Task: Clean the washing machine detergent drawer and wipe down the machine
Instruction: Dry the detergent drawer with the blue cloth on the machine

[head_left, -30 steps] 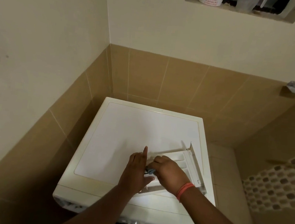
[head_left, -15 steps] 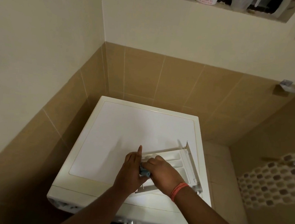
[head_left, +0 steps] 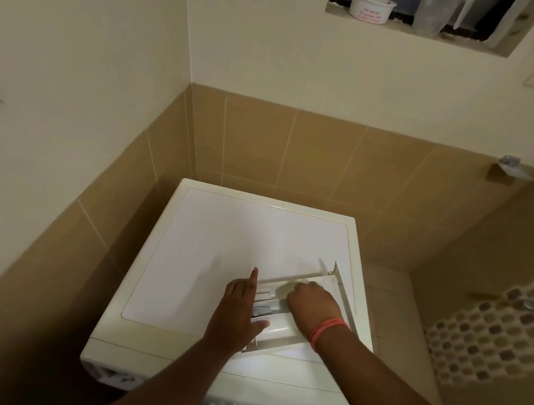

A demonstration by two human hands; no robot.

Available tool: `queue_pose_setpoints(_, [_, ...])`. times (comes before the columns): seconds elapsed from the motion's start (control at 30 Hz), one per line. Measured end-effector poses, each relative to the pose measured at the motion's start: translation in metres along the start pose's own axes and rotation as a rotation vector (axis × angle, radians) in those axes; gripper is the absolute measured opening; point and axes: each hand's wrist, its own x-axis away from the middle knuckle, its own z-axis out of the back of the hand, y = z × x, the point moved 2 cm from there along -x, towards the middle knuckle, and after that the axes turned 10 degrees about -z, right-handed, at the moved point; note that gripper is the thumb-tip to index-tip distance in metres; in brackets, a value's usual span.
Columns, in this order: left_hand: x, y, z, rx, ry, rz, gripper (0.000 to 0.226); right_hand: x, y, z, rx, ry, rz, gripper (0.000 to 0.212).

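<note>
Drawer (head_left: 302, 305) lies out of its slot, flat on top of the washing machine (head_left: 223, 247), toward the front right part of the lid. Long axis runs on a diagonal, from the near-left end by the wrist to the far-right end, where the front panel (head_left: 338, 274) stands upright.

Left hand (head_left: 236, 316) sits at the drawer's near-left side. Forefinger is stretched straight, pointing away over the lid; thumb reaches right and lies on the drawer's pale curved part. Remaining fingers appear to press the left rim. Hand is open, bracing, not wrapped around anything.

Just right of those fingers, between the two hands: the small compartments, with a bluish insert (head_left: 262, 311) showing in the gap.

Right hand (head_left: 311, 306) lies on top of the drawer's middle, knuckles up, fingers curled down into a compartment. Whether it holds a cloth cannot be told; the fingertips are hidden under the hand. A pink band (head_left: 325, 331) is on that wrist.

Judgement: step in hand is cleaning the compartments. Uncleaned length of the drawer lies mostly beyond and right of the right fingers, along the diagonal toward the panel. Right hand is nearer to it, so the stroke likely follows that axis while the left pins the near end. Machine surfaces seem not yet wiped.
</note>
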Motion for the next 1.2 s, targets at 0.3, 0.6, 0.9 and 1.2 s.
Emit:
queue_pose_setpoints(0.3, [0.0, 0.0, 0.001, -0.01, -0.003, 0.01, 0.111, 0.003, -0.001, -0.005, -0.141, 0.098, 0.171, 0.037])
queue_pose_setpoints(0.6, [-0.001, 0.003, 0.002, -0.021, -0.022, -0.012, 0.112, 0.0, 0.008, -0.006, -0.134, 0.007, 0.064, 0.035])
queue_pose_setpoints(0.9, [-0.001, -0.007, 0.008, -0.033, -0.081, -0.012, 0.1, 0.045, 0.017, -0.015, -0.637, 0.464, -0.124, 0.048])
queue_pose_setpoints(1.2, [-0.027, -0.001, 0.023, 0.341, -0.006, 0.36, 0.038, 0.053, -0.062, -0.051, -0.634, 0.166, 0.048, 0.054])
